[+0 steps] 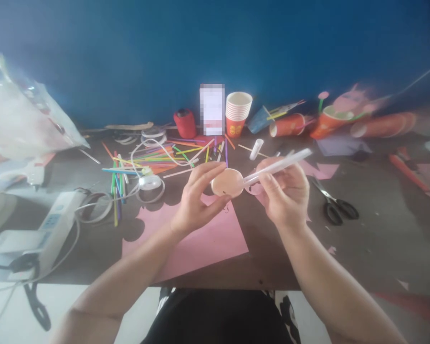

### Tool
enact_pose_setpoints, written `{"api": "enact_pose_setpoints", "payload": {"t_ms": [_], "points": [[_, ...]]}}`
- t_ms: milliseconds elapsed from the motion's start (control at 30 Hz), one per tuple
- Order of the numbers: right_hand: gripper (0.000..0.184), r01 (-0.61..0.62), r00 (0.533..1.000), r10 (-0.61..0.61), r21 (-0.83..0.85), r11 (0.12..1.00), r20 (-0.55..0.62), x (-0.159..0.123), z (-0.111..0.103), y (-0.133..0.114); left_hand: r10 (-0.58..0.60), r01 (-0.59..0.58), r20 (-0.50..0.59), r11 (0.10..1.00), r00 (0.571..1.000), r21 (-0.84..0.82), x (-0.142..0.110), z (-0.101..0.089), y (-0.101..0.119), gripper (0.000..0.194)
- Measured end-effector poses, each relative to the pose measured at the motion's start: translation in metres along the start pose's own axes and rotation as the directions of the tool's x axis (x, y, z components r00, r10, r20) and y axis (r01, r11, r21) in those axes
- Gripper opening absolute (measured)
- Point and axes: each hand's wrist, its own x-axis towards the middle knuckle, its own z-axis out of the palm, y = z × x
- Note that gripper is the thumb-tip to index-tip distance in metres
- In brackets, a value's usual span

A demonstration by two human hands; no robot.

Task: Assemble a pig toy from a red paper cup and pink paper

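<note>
My left hand (198, 198) pinches a small round pink paper piece (227, 183) between thumb and fingers, above a pink paper sheet (197, 239). My right hand (284, 191) is closed round a long clear pen-like stick (277, 167) whose tip touches the round piece's right edge. A second pink cut-out seems to sit under my right fingers. Both hands hover over the dark table (361, 248).
Black scissors (335, 203) lie right of my right hand. Coloured sticks (146, 160), tape rolls (151, 184), a red spool (185, 123) and stacked paper cups (237, 112) lie behind. A power strip (55, 224) and plastic bag (21, 114) are at left.
</note>
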Motion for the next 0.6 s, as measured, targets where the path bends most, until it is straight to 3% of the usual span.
{"api": "enact_pose_setpoints", "payload": {"t_ms": [100,233,400,600], "points": [[0.012,-0.013,0.999,0.013,-0.006,1.0,0.036,-0.003,0.003,-0.007,-0.025,0.019,0.068,0.996,0.997,0.084,0.006,-0.004,0.018,0.046],[0.013,-0.028,0.997,0.031,-0.042,0.999,0.075,-0.003,0.005,-0.014,-0.119,0.113,0.12,0.992,0.986,0.055,0.013,-0.003,0.025,0.022],[0.017,-0.045,0.993,0.057,-0.112,0.993,0.108,0.01,0.002,-0.019,-0.304,0.328,0.142,0.924,0.942,-0.195,0.022,-0.002,0.014,0.016],[0.02,0.014,0.972,0.031,-0.192,0.981,0.231,0.03,0.009,-0.024,-0.343,0.375,0.159,0.885,0.926,-0.277,0.027,0.0,-0.002,0.023]]}}
